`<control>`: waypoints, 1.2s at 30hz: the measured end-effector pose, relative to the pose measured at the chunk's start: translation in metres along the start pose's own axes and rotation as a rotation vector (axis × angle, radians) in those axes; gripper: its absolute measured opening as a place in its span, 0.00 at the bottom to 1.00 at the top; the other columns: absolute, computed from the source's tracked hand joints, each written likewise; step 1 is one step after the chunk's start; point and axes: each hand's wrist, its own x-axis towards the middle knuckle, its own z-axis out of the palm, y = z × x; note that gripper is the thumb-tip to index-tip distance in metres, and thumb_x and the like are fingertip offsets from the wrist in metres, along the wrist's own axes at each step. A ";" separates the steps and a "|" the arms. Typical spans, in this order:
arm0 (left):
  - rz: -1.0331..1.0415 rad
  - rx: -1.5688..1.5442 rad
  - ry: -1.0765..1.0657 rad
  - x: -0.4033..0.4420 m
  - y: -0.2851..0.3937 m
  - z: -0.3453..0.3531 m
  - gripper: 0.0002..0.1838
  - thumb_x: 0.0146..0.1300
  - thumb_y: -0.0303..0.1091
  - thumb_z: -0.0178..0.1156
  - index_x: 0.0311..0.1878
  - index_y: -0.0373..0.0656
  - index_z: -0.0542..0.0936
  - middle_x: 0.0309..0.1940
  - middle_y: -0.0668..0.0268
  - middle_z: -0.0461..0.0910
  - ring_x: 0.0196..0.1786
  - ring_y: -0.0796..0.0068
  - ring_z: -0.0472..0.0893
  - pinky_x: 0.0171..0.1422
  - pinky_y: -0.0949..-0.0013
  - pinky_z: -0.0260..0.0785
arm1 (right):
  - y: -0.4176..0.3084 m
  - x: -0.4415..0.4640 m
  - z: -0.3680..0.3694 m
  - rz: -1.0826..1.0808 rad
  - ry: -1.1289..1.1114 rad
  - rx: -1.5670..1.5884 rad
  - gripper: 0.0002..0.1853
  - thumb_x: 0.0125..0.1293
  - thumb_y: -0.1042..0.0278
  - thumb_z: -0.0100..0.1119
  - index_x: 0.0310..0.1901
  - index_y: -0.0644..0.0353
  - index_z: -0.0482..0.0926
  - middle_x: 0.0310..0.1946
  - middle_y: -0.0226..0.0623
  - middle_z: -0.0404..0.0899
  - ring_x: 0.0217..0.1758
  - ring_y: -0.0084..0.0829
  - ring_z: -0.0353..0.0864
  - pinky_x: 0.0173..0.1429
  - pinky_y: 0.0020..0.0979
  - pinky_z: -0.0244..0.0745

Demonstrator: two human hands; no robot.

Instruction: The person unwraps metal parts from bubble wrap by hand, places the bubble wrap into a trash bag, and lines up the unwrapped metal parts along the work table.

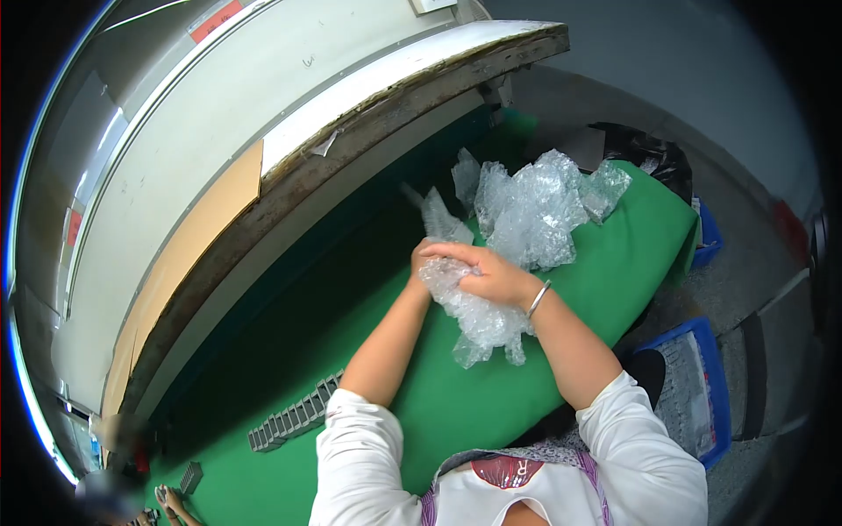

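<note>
Both of my hands are pressed around a crumpled bundle of clear bubble wrap (pixel 482 320) above the green-covered table (pixel 474 412). My right hand (pixel 493 276), with a bracelet at the wrist, closes over the top of the bundle, fingers stretching toward the left hand. My left hand (pixel 421 261) grips the far left side; most of its fingers are hidden behind the wrap and the right hand. Just beyond lies a large loose heap of bubble wrap (pixel 535 206), and a smaller strip of it (pixel 441 219) sticks up beside my left hand.
A row of grey slotted parts (pixel 296 414) lies left of my left arm. Another person's hands (pixel 171 504) are near a small grey part (pixel 191 477) at lower left. A worn-edged shelf (pixel 421 110) overhangs the table. At right are a blue crate (pixel 721 394) and a black bag (pixel 653 158).
</note>
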 end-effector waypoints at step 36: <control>0.053 0.431 0.289 -0.227 0.184 -0.090 0.07 0.62 0.29 0.61 0.36 0.34 0.80 0.30 0.57 0.81 0.32 0.65 0.81 0.37 0.65 0.72 | 0.009 -0.011 0.084 0.404 -0.376 -0.198 0.17 0.60 0.52 0.64 0.36 0.61 0.84 0.28 0.34 0.81 0.32 0.24 0.78 0.39 0.27 0.73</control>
